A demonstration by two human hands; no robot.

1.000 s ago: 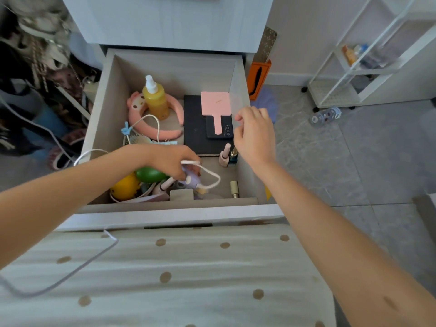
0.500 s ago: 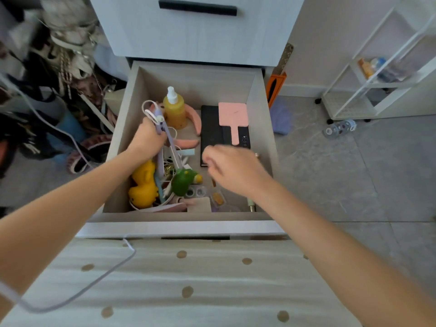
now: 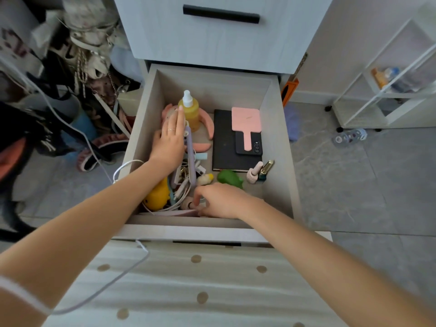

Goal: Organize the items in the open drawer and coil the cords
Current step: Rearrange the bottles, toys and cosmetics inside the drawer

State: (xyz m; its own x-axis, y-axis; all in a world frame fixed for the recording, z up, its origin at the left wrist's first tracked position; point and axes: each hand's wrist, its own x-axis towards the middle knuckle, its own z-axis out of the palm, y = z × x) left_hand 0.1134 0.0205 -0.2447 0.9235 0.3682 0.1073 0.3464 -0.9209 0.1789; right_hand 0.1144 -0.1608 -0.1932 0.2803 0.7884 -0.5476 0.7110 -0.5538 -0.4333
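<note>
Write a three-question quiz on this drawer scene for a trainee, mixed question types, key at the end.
1. Multiple choice: what lies on the black notebook?
A) a pink hand mirror
B) a pair of scissors
C) a coffee mug

2. True or false: the left hand and the right hand both reach inside the open drawer.

3. Fill in: a white cord loops over the drawer's ____ wall (the person's side).

Key: 1 A; 2 true; 3 left.

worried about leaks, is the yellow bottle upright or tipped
Upright: the bottle stands with its white nozzle on top, beside the left hand.
</note>
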